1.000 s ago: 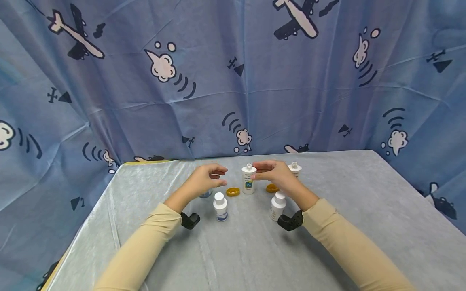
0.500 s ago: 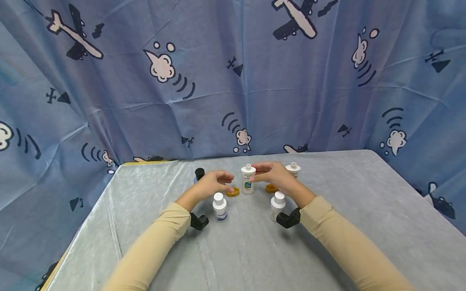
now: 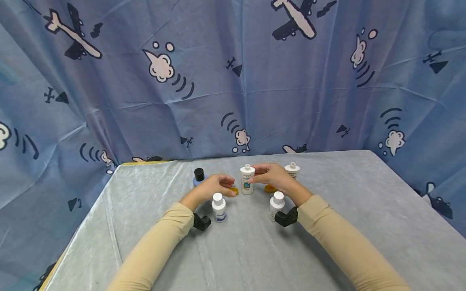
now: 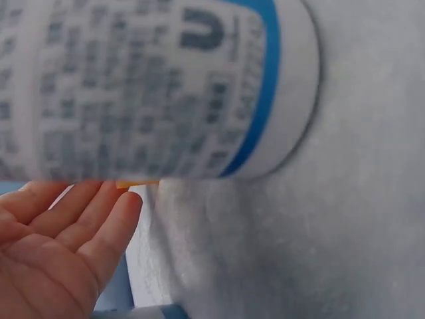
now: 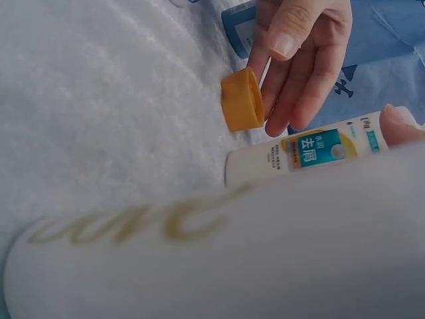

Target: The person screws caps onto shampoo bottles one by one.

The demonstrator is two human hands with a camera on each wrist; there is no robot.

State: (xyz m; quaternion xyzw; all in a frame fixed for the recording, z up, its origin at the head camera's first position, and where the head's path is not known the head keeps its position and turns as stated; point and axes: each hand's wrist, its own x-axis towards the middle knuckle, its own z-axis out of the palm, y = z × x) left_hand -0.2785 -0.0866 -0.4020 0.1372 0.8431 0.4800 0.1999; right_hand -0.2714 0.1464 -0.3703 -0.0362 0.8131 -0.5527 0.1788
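My right hand (image 3: 271, 178) holds a white shampoo bottle (image 3: 246, 180) upright on the table, thumb across its front. The bottle's neck is uncapped, and its teal and yellow label (image 5: 319, 147) shows in the right wrist view. My left hand (image 3: 214, 186) is at a yellow bottle cap (image 3: 234, 190) just left of that bottle. Its fingers (image 5: 309, 86) are extended close beside the cap; whether they touch it, I cannot tell. A second yellow cap (image 3: 270, 188) lies beneath my right hand, partly hidden.
White-capped bottles stand near each wrist, one on the left (image 3: 219, 207) and one on the right (image 3: 276, 206). Behind my left hand is a blue bottle with a black cap (image 3: 198, 174). Another uncapped white bottle (image 3: 292, 169) stands behind my right hand. A blue curtain (image 3: 233, 81) hangs behind the table.
My left hand has moved right and down to the near yellow cap, uncovering the black-capped blue bottle. My right hand stays on the shampoo bottle.
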